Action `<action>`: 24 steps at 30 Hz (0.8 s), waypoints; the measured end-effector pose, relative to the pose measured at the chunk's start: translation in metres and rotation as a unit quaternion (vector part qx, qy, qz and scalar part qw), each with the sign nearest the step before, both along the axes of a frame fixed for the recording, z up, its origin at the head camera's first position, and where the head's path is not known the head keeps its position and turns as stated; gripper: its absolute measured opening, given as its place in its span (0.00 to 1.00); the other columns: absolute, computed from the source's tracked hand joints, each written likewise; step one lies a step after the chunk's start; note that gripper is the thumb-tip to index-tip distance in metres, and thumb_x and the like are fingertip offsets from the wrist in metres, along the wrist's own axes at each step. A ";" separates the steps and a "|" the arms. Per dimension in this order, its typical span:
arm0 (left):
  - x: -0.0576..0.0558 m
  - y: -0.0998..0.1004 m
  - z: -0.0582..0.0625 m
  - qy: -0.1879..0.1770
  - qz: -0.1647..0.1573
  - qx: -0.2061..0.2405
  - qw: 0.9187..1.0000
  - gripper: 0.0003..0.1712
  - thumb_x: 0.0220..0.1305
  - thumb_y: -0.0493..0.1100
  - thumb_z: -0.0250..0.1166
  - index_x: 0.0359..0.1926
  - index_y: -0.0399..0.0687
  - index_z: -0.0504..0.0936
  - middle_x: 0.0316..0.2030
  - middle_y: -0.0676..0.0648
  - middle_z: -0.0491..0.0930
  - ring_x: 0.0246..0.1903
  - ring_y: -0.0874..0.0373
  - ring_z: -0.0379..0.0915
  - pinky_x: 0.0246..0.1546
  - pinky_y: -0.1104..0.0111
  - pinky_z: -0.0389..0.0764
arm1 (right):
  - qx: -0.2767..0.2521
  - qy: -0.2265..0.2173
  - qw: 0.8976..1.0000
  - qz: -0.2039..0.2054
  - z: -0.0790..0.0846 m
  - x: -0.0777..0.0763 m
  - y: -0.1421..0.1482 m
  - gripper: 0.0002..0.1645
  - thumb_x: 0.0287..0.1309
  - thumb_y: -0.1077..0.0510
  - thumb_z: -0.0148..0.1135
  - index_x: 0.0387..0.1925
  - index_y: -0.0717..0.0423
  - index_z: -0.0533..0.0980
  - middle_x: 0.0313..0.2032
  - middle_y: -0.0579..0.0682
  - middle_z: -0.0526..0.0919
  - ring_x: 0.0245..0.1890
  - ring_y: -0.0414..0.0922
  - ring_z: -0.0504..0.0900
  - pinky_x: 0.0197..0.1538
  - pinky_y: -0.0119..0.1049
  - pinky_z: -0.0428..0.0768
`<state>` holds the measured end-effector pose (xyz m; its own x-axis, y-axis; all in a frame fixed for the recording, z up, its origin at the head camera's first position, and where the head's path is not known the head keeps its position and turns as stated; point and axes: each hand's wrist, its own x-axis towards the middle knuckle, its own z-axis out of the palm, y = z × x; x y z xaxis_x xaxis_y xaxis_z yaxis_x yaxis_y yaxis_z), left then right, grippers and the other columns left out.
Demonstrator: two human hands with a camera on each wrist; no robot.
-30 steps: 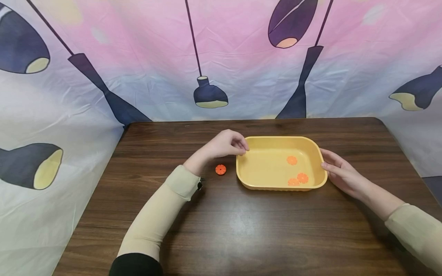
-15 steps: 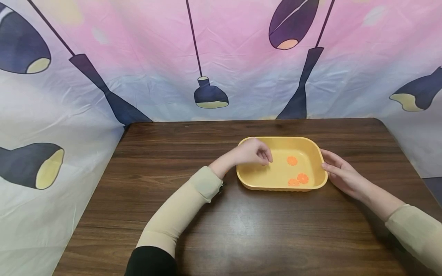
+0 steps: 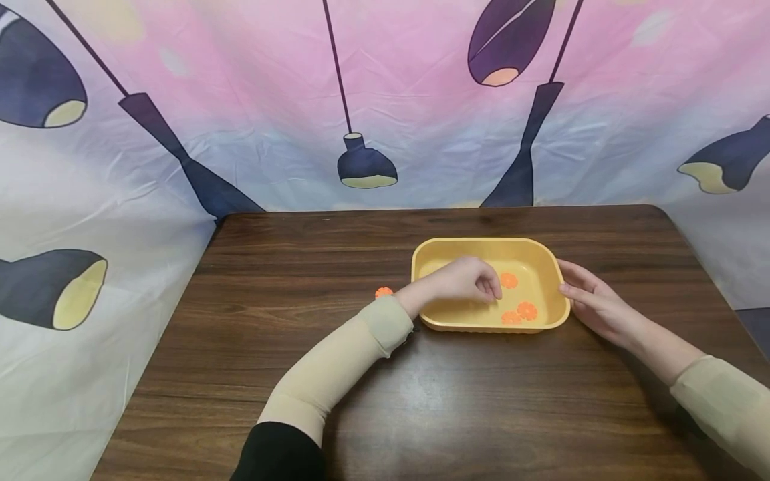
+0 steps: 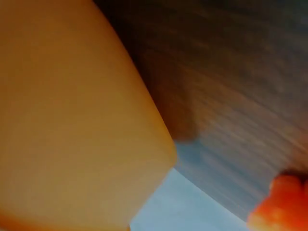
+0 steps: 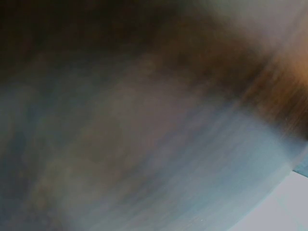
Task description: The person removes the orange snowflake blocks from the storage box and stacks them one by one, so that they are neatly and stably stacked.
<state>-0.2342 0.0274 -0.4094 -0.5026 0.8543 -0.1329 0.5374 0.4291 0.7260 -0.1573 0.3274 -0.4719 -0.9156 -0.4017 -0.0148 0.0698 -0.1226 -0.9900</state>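
Note:
A yellow plastic tray (image 3: pixel 463 328) stands on the table, with three orange scalloped discs inside: one at the middle right (image 3: pixel 508 280), two near the front (image 3: pixel 527 310). My left hand (image 3: pixel 466 279) hangs over the inside of the tray, palm down, fingers loosely curled and close to the discs; nothing shows between them. With thumb over the rim and fingers outside, my right hand (image 3: pixel 592 300) holds the tray's right end. Another orange disc (image 3: pixel 383 292) lies on the table left of the tray, partly hidden by the left wrist.
The dark wooden table (image 3: pixel 289 267) ends at a back edge before a printed cloth (image 3: pixel 289 160). In the left wrist view a yellow wall of the tray (image 4: pixel 72 120) fills the left side. The right wrist view is too blurred to tell much.
My left hand has moved right, from the tray's left rim to over its middle, near the discs. The left forearm now partly covers the disc on the table. The right hand and tray stay put.

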 end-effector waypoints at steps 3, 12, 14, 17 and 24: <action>0.002 0.005 -0.003 -0.014 -0.003 0.000 1.000 0.08 0.69 0.29 0.68 0.47 0.34 0.89 0.45 0.38 0.91 0.41 0.55 0.87 0.40 0.81 0.82 | 0.004 -0.004 1.000 -0.001 0.000 -0.001 0.000 0.28 0.83 0.65 0.44 0.76 0.43 0.61 0.67 0.30 0.69 0.64 0.25 0.77 0.62 0.20 0.79; 0.003 0.015 -0.011 -0.012 -0.030 -0.002 0.999 0.11 0.69 0.30 0.70 0.51 0.33 0.87 0.47 0.38 0.90 0.46 0.52 0.87 0.45 0.83 0.82 | -0.003 -0.002 1.000 -0.001 0.000 -0.002 -0.002 0.27 0.82 0.65 0.45 0.74 0.41 0.62 0.67 0.31 0.70 0.64 0.26 0.77 0.62 0.21 0.79; 0.004 0.016 -0.012 -0.015 -0.037 0.001 0.999 0.12 0.68 0.30 0.70 0.52 0.33 0.87 0.48 0.37 0.90 0.47 0.51 0.87 0.46 0.82 0.82 | 0.000 -0.001 1.000 -0.001 0.001 -0.002 -0.002 0.27 0.82 0.65 0.45 0.74 0.40 0.63 0.67 0.31 0.70 0.64 0.25 0.77 0.61 0.20 0.79; 0.005 0.019 -0.014 -0.012 -0.048 0.001 0.999 0.14 0.68 0.30 0.71 0.53 0.33 0.87 0.50 0.38 0.89 0.46 0.52 0.87 0.46 0.82 0.82 | 0.000 -0.003 1.000 0.000 0.001 -0.002 -0.002 0.27 0.82 0.65 0.45 0.73 0.40 0.63 0.67 0.31 0.70 0.64 0.25 0.77 0.62 0.20 0.78; 0.009 0.023 -0.015 0.021 -0.068 -0.017 0.997 0.17 0.67 0.33 0.73 0.56 0.36 0.87 0.53 0.42 0.89 0.47 0.56 0.86 0.47 0.83 0.80 | -0.002 -0.006 1.000 0.004 0.000 0.001 0.001 0.28 0.83 0.65 0.44 0.75 0.42 0.61 0.67 0.31 0.69 0.64 0.25 0.76 0.62 0.20 0.79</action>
